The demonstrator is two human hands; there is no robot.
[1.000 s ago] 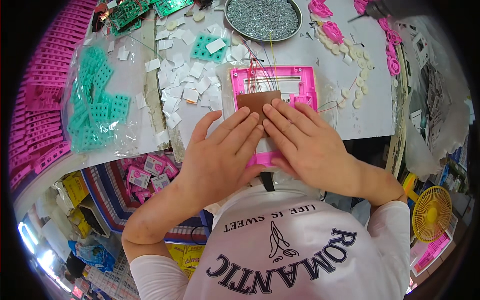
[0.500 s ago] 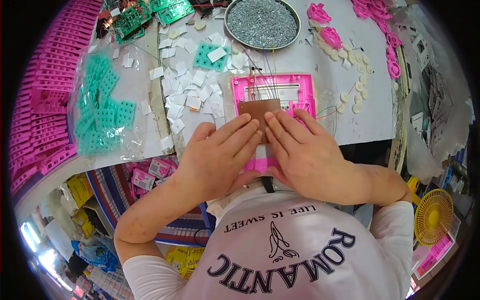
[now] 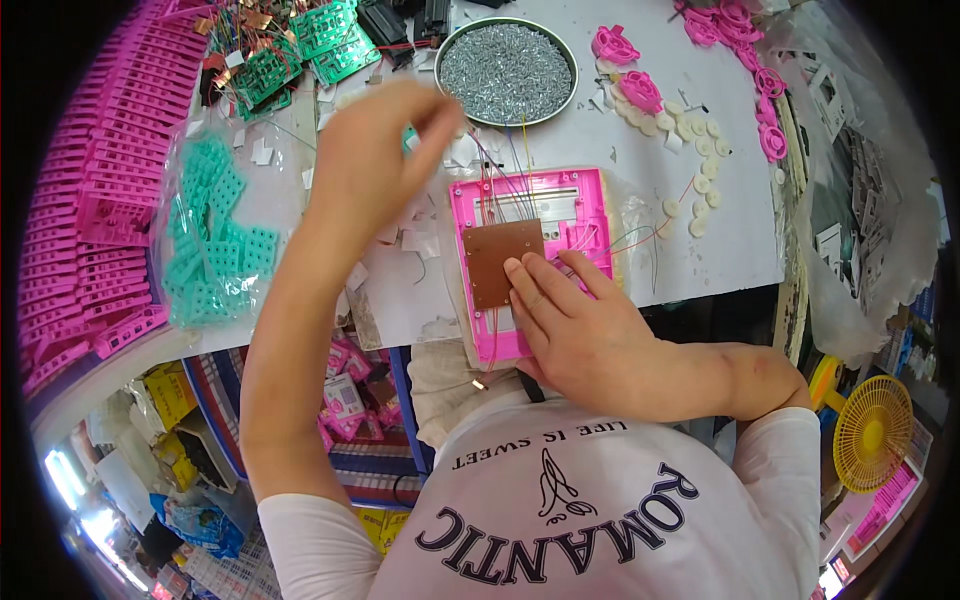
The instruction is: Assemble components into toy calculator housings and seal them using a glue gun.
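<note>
A pink plastic housing (image 3: 605, 225) lies on the table in front of me, with a brown circuit board (image 3: 490, 262) set in it. Several thin wires run from the board's far side. My right hand (image 3: 590, 330) rests on the board's right edge, its fingers stretched out and pressing flat. Out at the near left rim of a round metal dish of small screws (image 3: 505, 72) is my left hand (image 3: 385, 150), smeared by motion. Whether anything is between its fingers cannot be made out. It partly hides scattered white paper squares (image 3: 420, 243).
Teal rubber keypads (image 3: 215, 230) lie in a clear bag at the left, beside stacked pink housings (image 3: 105, 170). Green circuit boards (image 3: 335, 40) sit at the back left. Pink parts (image 3: 640, 92) and cream discs (image 3: 705, 165) are on the right. A yellow fan (image 3: 872, 432) stands lower right.
My left hand has lifted off the brown board and swung far and left to the screw dish. My right hand has stayed on the board. The pink housing shows slightly lower and further left.
</note>
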